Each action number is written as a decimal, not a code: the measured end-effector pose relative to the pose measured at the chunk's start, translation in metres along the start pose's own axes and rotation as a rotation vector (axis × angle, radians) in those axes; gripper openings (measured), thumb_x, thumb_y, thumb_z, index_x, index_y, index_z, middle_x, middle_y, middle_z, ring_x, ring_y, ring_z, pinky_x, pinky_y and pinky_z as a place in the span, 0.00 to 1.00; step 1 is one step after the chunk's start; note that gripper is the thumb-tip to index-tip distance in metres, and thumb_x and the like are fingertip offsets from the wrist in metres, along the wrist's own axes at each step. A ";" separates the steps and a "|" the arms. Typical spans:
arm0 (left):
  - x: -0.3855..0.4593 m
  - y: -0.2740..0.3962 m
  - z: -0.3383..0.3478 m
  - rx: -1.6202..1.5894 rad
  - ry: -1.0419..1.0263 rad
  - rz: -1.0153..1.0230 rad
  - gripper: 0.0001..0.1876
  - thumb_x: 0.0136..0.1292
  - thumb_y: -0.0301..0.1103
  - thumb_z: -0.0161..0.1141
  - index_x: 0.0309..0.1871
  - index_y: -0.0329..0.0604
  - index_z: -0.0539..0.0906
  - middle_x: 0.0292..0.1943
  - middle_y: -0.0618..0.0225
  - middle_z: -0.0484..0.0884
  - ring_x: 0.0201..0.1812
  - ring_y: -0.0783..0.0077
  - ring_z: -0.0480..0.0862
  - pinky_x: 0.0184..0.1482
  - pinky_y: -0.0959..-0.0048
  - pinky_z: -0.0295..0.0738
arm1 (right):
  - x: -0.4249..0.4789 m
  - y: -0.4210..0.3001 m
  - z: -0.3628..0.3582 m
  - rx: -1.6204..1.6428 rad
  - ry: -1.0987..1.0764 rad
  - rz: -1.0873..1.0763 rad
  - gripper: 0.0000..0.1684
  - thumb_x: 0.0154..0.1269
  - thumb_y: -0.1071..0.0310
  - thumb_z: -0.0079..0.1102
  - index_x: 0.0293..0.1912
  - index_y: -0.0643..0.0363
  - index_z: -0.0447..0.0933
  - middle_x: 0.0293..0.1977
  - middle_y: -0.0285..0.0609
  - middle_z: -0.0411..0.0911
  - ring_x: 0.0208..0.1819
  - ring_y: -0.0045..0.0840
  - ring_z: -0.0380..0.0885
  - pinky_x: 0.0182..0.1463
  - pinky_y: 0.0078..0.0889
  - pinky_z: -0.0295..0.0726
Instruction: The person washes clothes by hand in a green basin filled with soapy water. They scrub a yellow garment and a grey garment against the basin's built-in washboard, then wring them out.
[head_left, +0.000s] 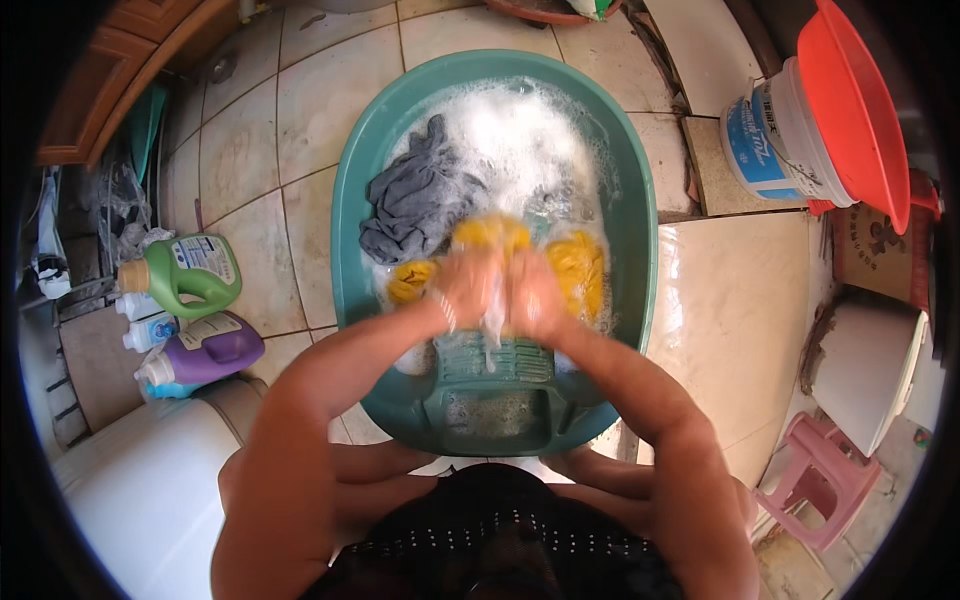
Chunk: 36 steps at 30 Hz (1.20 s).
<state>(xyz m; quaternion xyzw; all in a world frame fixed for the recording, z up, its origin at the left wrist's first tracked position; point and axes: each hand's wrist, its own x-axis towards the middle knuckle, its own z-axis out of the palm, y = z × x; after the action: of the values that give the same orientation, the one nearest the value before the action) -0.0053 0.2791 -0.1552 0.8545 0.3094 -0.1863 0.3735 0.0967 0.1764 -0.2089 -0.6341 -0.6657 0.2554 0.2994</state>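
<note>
A green plastic washtub with a built-in ribbed washboard stands before me, holding suds and wet laundry. Side by side over the top of the washboard, my left hand and my right hand grip a yellow cloth; motion blurs both. White foam hangs between them. More yellow fabric lies in the water beyond my right hand, and another yellow fold shows left of my left hand. A dark grey garment rests half out of the foam at the tub's left side.
Left on the tiled floor are a green detergent jug, a purple one and small white bottles. At right stand a white bucket, a red basin against it, and a pink plastic stool.
</note>
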 end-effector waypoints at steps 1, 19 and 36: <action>0.027 -0.001 -0.007 0.004 0.071 -0.155 0.11 0.58 0.37 0.49 0.30 0.37 0.75 0.33 0.49 0.74 0.39 0.52 0.74 0.45 0.54 0.68 | 0.022 0.020 0.008 -0.044 0.084 0.225 0.15 0.52 0.66 0.55 0.37 0.66 0.70 0.40 0.56 0.71 0.42 0.47 0.70 0.48 0.44 0.69; 0.012 -0.025 0.041 0.045 0.328 0.123 0.13 0.61 0.31 0.47 0.47 0.37 0.75 0.36 0.54 0.75 0.44 0.56 0.74 0.46 0.57 0.67 | 0.004 0.001 -0.009 0.015 0.195 0.051 0.20 0.51 0.66 0.52 0.43 0.70 0.69 0.38 0.60 0.73 0.42 0.44 0.73 0.45 0.46 0.71; 0.003 -0.033 0.037 0.175 0.149 0.256 0.09 0.59 0.35 0.47 0.33 0.40 0.74 0.31 0.54 0.74 0.40 0.56 0.75 0.47 0.59 0.67 | -0.003 0.005 0.005 -0.046 0.024 0.096 0.15 0.49 0.66 0.55 0.38 0.63 0.70 0.39 0.56 0.70 0.43 0.44 0.71 0.46 0.45 0.68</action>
<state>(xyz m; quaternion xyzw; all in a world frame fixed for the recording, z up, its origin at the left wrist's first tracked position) -0.0279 0.2700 -0.1978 0.9276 0.2075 -0.0995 0.2941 0.0965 0.1736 -0.2162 -0.6750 -0.6364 0.2465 0.2803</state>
